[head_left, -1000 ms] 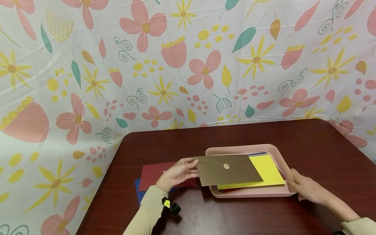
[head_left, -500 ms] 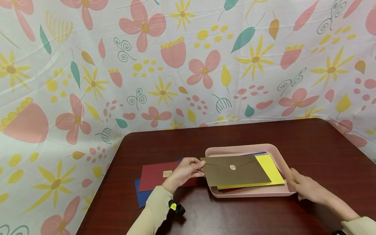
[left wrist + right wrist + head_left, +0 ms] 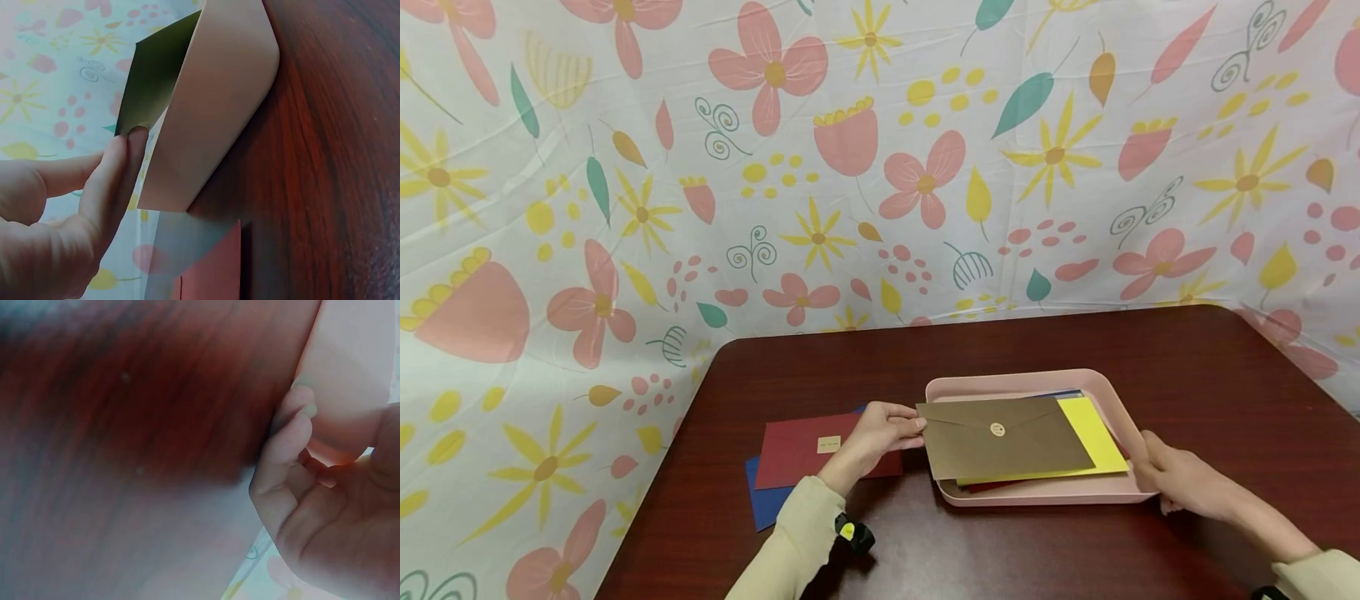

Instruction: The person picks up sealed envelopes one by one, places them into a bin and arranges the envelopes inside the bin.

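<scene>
A brown envelope (image 3: 1007, 437) with a round sticker lies across the pink tray (image 3: 1022, 500), its left edge overhanging the tray's left rim. My left hand (image 3: 880, 437) pinches that left edge. From the left wrist view, the fingertips meet the dark underside of the envelope (image 3: 153, 81) just above the tray wall (image 3: 200, 119). My right hand (image 3: 1187, 479) grips the tray's near right corner; the right wrist view shows its fingers (image 3: 290, 440) curled under the tray rim. Beneath the brown envelope sits a yellow envelope (image 3: 1093, 437), with blue and red edges peeking out.
Left of the tray, a dark red envelope (image 3: 797, 450) with a small label lies over a blue envelope (image 3: 767, 504) on the dark wooden table (image 3: 970, 550). A floral cloth (image 3: 850, 208) hangs behind the table and along its left side.
My left hand has moved right with the brown envelope, which now covers more of the yellow one and lies lower over the tray. The right hand and the tray stay put.
</scene>
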Demonstrator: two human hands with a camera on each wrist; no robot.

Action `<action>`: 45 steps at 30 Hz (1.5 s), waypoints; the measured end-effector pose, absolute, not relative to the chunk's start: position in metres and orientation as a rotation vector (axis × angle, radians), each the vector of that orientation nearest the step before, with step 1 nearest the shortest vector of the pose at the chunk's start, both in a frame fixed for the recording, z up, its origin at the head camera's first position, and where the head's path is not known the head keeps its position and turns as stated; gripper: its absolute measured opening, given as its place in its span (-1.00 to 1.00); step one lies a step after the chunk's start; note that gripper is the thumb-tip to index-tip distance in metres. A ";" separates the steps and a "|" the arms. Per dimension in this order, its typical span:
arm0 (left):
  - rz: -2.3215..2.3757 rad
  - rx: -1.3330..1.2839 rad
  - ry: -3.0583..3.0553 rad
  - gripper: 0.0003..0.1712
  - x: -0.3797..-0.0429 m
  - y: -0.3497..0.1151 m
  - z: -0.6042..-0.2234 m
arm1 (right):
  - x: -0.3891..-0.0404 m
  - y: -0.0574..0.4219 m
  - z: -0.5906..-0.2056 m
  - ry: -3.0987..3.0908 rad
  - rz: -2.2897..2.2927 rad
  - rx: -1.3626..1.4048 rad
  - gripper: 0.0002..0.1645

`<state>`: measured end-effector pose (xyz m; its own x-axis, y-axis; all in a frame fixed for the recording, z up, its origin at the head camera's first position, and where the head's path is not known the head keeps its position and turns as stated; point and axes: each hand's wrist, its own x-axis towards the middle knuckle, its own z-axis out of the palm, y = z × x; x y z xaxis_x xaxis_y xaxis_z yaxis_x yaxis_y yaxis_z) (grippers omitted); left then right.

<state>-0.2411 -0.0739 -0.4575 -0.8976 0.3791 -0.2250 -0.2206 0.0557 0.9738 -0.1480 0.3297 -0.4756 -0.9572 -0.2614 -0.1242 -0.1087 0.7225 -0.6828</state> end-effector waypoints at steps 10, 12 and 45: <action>1.885 0.171 1.981 -0.64 -0.242 -0.065 -0.453 | -0.150 0.324 -0.466 2.839 -0.957 -0.203 -0.79; 1.871 0.160 2.010 -0.65 -0.241 -0.062 -0.453 | -0.150 0.322 -0.464 2.853 -0.945 -0.168 -0.81; 1.631 0.371 2.344 -0.76 -0.249 -0.130 -0.428 | -0.151 0.321 -0.465 2.930 -0.885 -0.164 -0.88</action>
<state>-0.2494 -0.1303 -0.4276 -0.9333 0.3527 -0.0675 0.0595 0.3371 0.9396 -0.1506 0.3207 -0.4648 -0.9913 -0.1245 -0.0419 -0.0804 0.8276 -0.5555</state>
